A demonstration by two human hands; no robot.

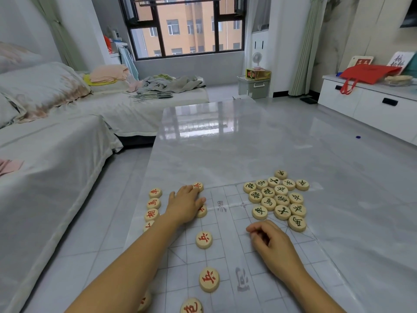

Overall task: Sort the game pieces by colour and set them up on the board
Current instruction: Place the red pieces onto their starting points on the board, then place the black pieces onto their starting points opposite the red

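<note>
At the far left of the board, found the left hand laid palm down, fingers straight and close together, tips touching one red-marked piece; noted a second red piece partly hidden under the hand's right side; observed the right hand resting on the right part of the board, fingers loosely curled, nothing seen in its grasp. Recorded three more red pieces spaced in a line down the board toward the wearer; recorded a column of red pieces along the left edge of the table, just left of the left wrist. Logged the dark-lettered pieces bunched together, touching, at the far right of the board, just beyond the right hand; logged a cloth-covered sofa left of the table.
</note>
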